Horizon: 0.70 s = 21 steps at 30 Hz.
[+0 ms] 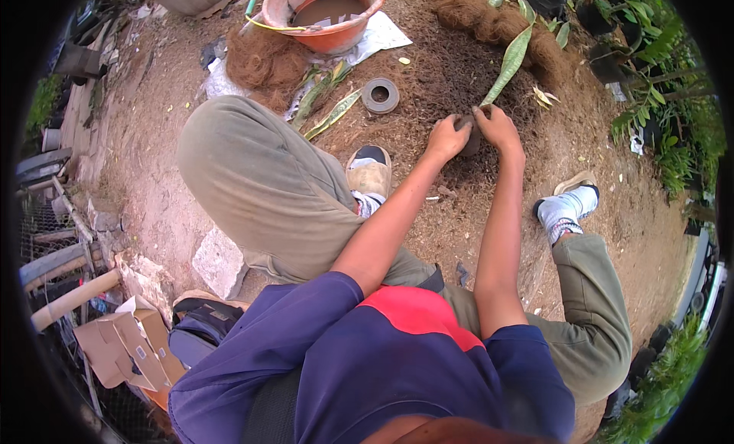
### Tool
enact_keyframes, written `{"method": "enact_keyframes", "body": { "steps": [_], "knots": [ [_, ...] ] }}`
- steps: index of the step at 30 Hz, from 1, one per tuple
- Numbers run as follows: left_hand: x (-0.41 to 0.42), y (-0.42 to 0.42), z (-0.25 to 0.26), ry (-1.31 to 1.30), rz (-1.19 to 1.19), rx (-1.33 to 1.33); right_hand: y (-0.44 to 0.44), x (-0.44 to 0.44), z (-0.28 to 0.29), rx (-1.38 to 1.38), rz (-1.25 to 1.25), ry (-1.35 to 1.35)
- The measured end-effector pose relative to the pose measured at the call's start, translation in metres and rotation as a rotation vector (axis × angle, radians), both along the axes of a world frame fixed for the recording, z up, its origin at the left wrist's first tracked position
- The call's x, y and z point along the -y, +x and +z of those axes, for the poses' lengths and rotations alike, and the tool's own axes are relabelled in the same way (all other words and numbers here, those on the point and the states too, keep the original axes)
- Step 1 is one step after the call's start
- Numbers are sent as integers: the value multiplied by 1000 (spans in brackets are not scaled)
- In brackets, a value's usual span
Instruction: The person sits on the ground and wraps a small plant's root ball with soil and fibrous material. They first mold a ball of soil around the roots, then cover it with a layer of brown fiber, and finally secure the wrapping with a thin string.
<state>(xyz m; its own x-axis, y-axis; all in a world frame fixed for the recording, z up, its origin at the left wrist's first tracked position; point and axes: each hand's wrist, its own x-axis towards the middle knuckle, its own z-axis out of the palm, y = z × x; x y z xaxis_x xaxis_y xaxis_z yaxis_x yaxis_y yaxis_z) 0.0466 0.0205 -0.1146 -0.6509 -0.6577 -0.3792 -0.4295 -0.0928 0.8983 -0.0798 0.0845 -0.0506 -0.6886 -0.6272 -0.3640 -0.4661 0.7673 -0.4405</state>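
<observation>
My left hand [450, 138] and my right hand [498, 129] are close together over a patch of dark soil [453, 60]. Between them is a small dark brown bundle [471, 139], gripped by the fingers of both. Whether it is a soil ball or a wrapped base cannot be made out. A variegated snake plant leaf [512, 59] rises from beside my right fingertips, tilted up and to the right; its base is hidden by the hand. A grey roll of tape-like strip [380, 95] lies on the ground left of my hands.
An orange bucket [338, 40] of murky water stands ahead, near brown coconut-like fibre [266, 66]. Cut snake plant leaves [335, 113] lie beyond my left foot. More fibre [504, 25] borders the soil. A stone block [220, 263] and cardboard box [129, 346] are at left.
</observation>
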Motion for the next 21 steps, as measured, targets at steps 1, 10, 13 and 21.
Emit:
{"method": "enact_keyframes", "body": {
  "steps": [1,10,13,21],
  "knots": [
    [3,2,3,31,35,-25,6,6,8,-26,12,-39],
    [102,54,101,-357,153,57,65,89,13,-56,324,-525],
    [158,70,106,-456,142,251,98,128,30,172,354,-555],
    [211,135,41,-491,614,455,134,183,-17,316,513,-579]
  ]
}}
